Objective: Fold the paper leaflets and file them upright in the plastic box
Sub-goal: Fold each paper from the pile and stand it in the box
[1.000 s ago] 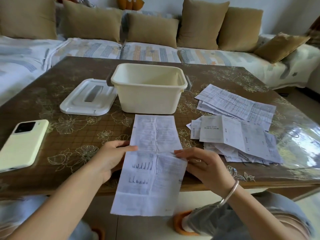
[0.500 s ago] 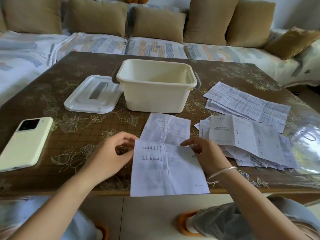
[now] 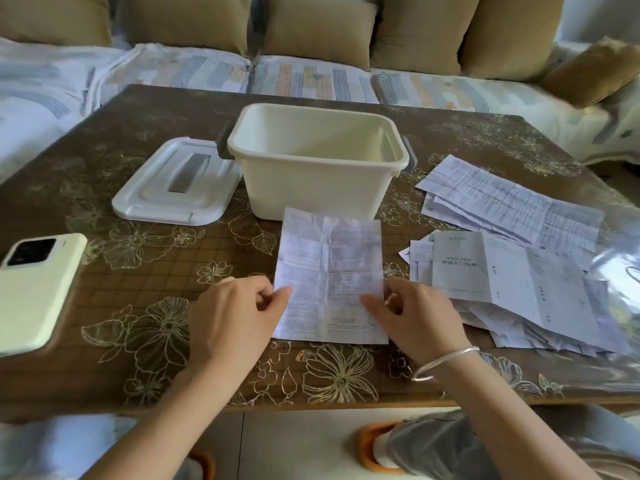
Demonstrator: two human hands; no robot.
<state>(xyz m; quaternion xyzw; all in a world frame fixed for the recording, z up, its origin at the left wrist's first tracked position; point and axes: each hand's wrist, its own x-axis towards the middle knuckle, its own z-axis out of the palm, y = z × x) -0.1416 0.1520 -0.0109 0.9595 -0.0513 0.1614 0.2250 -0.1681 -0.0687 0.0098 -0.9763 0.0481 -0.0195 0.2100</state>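
Head view. I log: left hand (image 3: pixel 228 323) pinches the leaflet (image 3: pixel 330 268) at its 9 o'clock edge, fingers (image 3: pixel 282 292) clamped on paper; leaflet flat on the tabletop (image 3: pixel 138 271), plastic box (image 3: pixel 311 192) at its 12 o'clock; right hand (image 3: pixel 419 320) pinches the 3 o'clock edge.

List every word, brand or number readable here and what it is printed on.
"vivo": top of the grey guide sheet.
"vivo Y66": same sheet, lower.
"快速入门指南": beneath that.
Front leaflet: print too blurred to read.
Leaflet pile: print too small.
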